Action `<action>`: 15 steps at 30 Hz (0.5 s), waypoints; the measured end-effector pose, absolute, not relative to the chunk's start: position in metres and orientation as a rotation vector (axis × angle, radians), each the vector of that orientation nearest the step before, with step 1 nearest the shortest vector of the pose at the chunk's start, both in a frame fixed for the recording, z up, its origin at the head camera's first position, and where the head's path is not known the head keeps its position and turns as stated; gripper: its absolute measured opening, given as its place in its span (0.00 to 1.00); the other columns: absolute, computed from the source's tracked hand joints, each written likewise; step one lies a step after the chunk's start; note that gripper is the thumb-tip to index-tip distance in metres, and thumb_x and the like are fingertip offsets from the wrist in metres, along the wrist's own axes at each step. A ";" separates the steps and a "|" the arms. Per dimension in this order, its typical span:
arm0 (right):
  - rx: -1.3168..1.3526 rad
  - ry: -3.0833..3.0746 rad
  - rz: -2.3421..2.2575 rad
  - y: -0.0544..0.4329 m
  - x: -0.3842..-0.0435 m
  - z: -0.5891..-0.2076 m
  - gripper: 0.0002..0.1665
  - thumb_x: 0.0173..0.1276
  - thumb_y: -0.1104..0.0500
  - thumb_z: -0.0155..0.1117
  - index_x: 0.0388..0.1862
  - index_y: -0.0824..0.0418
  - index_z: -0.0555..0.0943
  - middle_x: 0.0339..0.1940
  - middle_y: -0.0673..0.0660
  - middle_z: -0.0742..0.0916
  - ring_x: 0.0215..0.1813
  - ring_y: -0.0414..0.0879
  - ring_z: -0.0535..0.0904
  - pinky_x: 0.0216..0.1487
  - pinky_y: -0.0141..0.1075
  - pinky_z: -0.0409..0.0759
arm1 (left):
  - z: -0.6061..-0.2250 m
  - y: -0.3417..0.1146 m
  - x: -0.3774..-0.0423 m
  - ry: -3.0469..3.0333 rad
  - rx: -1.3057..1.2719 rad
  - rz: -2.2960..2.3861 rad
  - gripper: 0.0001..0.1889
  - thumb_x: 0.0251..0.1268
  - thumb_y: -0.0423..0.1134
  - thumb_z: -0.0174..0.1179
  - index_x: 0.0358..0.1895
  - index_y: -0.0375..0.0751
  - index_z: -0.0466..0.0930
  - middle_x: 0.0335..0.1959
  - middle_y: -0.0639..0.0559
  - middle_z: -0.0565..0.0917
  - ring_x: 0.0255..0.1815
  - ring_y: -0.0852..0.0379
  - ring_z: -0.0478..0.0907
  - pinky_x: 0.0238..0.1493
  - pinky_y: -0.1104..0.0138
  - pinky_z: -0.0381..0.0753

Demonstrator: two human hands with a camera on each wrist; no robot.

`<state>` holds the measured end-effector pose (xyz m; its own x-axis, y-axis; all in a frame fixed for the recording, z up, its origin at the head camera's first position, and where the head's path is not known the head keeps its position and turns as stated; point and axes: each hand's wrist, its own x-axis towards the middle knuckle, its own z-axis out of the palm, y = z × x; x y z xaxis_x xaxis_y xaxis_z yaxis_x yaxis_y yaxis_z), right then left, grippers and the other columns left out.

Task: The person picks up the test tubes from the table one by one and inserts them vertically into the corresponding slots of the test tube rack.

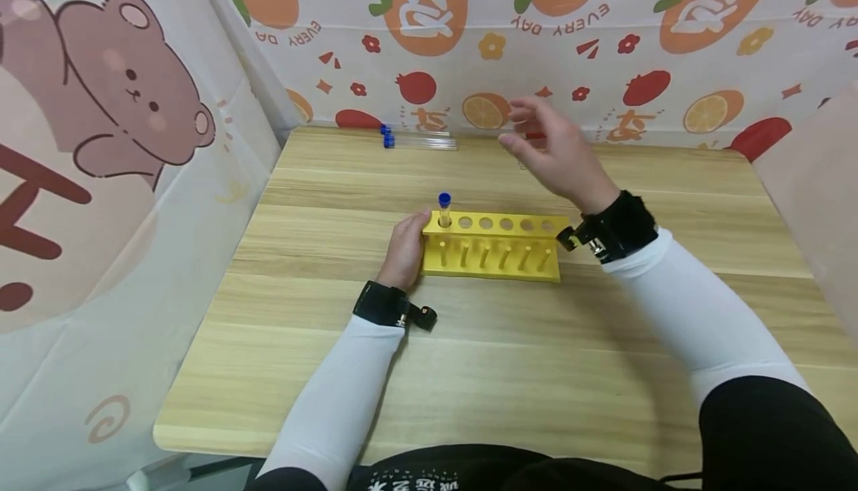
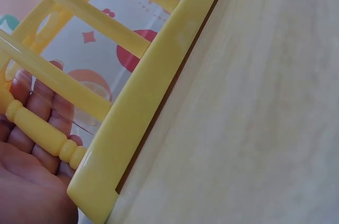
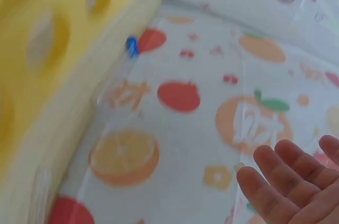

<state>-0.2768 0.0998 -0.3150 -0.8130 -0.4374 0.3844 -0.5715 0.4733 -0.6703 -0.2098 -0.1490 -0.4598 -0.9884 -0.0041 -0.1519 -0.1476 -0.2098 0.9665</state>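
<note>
Test tube rack (image 1: 494,232), yellow, 1 item: upright on the counter (image 1: 536,372), in front of us and between the hands. Left hand (image 1: 404,251): fingers curled about the rack's left end post (image 2: 42,131). Right hand (image 1: 559,159): raised beyond the rack, fingers apart, holding nothing.

Hazards, in our judgement. Item 1: the right wrist camera (image 1: 568,238) sits low by the rack's right end; we cannot tell whether it touches. A drop of that forearm could knock the rack askew, the left hand steadying only the opposite end. Item 2: the loose tubes (image 1: 422,141) lie on their sides near the far edge; being round and smooth, they could roll if brushed, and we would expect a careless pinch to catch 2 together. Item 3: a tube lowered at a slant could snag on a hole's rim or miss the peg below.

Containers. Rack: 6 holes in the upper panel, 6 pegs beneath. Leftmost hole: 1 clear tube with a blue cap (image 1: 445,199), standing upright. Remaining 5 holes: vacant. Loose tubes: clear, blue-capped, caps toward our left; they overlap too closely for us to count. Tube contents: too small for us to tell.
</note>
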 end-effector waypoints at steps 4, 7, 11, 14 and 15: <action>0.808 -2.652 1.162 0.114 -0.298 -0.313 0.36 0.72 0.40 0.58 0.72 0.55 0.65 0.65 0.61 0.79 0.62 0.54 0.78 0.65 0.50 0.75 | -0.458 -0.151 -0.209 1.924 -0.198 2.349 0.25 0.77 0.51 0.45 0.58 0.33 0.77 0.58 0.44 0.78 0.60 0.55 0.72 0.67 0.62 0.68; 0.746 -2.771 1.102 0.125 -0.314 -0.321 0.40 0.71 0.36 0.56 0.74 0.54 0.63 0.68 0.62 0.76 0.65 0.56 0.75 0.67 0.52 0.72 | -0.457 -0.152 -0.208 1.923 -0.202 2.331 0.25 0.77 0.51 0.45 0.59 0.35 0.77 0.59 0.45 0.77 0.61 0.55 0.72 0.68 0.61 0.67; 0.737 -2.951 0.977 0.141 -0.340 -0.343 0.43 0.71 0.35 0.55 0.76 0.57 0.62 0.71 0.63 0.73 0.70 0.58 0.69 0.70 0.55 0.67 | -0.457 -0.153 -0.206 1.925 -0.186 2.336 0.24 0.77 0.51 0.45 0.59 0.35 0.77 0.61 0.45 0.77 0.64 0.54 0.71 0.70 0.61 0.65; 0.731 -3.070 0.881 0.156 -0.357 -0.363 0.44 0.72 0.37 0.55 0.76 0.60 0.61 0.73 0.64 0.70 0.73 0.61 0.64 0.71 0.59 0.62 | -0.454 -0.153 -0.204 1.930 -0.175 2.338 0.24 0.77 0.50 0.45 0.59 0.34 0.77 0.61 0.44 0.77 0.65 0.54 0.70 0.72 0.61 0.63; 0.715 -3.103 0.850 0.161 -0.361 -0.370 0.44 0.72 0.36 0.55 0.77 0.60 0.60 0.74 0.64 0.68 0.75 0.62 0.62 0.72 0.59 0.60 | -0.454 -0.153 -0.204 1.933 -0.173 2.337 0.24 0.77 0.50 0.45 0.59 0.34 0.77 0.61 0.44 0.77 0.65 0.53 0.70 0.71 0.61 0.63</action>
